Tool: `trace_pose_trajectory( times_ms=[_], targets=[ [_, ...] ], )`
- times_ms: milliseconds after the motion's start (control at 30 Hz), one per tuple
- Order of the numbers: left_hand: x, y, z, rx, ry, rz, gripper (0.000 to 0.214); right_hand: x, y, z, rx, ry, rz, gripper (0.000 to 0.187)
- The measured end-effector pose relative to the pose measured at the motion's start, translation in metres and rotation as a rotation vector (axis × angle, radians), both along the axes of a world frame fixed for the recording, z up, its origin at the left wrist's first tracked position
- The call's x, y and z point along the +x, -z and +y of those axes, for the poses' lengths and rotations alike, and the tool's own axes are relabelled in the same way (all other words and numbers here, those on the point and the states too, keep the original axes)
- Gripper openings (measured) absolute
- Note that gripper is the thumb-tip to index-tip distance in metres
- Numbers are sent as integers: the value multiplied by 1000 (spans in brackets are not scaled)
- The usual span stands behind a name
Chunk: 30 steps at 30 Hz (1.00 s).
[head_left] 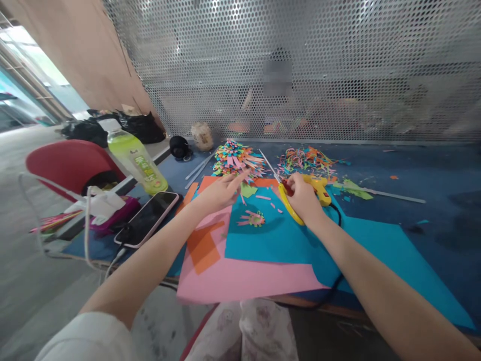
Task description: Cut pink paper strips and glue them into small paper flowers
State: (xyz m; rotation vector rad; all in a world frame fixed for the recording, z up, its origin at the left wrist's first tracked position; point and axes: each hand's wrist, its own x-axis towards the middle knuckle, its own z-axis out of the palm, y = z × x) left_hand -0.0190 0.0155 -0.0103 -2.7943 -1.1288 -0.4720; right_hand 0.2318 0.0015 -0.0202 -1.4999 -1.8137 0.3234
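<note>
My left hand (221, 193) reaches forward over the paper, fingers pinched at the edge of a pile of multicoloured paper flowers (236, 159); I cannot make out what they hold. My right hand (302, 198) is closed around yellow-handled scissors (287, 200), whose blades point away towards the back. A yellow glue gun (321, 189) lies just right of that hand, its black cord running toward me. One small pink and green paper flower (253, 218) lies on a blue paper sheet (274, 235).
Pink (240, 278) and orange (203, 248) sheets lie under the blue one. A phone (148, 218), green drink bottle (135, 160), red chair (67, 163) and cables sit to the left. Paper scraps (306, 159) and a glue stick (387, 194) lie beyond; a perforated metal screen (300, 65) stands behind.
</note>
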Motion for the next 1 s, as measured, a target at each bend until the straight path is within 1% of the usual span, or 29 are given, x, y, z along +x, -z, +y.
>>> trace_pose_trajectory(
  times_ms=[67,133,200,267,367,467,667,800,867,933,1000],
  targets=[
    [1,-1,-3,-59,-39,-115,65,0,-2,0,1,4,-11,24],
    [4,2,-6,-113,-123,-192,62,0,-4,-1,2,2,-16,24],
    [9,7,-9,-116,-223,-184,55,0,-5,-1,-3,4,-25,24],
    [14,10,-10,-50,-259,-67,45,0,-5,-1,-9,2,-28,25],
    [18,11,-8,0,-207,180,46,0,-5,-2,-16,-10,-24,26],
    [20,10,-6,-19,-170,300,44,0,-6,-2,-24,-7,-36,26],
    [23,12,-5,26,-151,369,28,1,-6,0,-9,6,-33,26],
    [21,14,1,44,-99,422,23,2,-5,2,22,8,51,30],
    [20,9,8,55,-69,408,24,3,-6,2,52,8,130,32],
    [22,0,16,55,-56,376,26,4,-9,2,83,18,224,35],
    [31,-11,27,75,-90,250,29,5,-12,1,99,22,284,37]
  ],
)
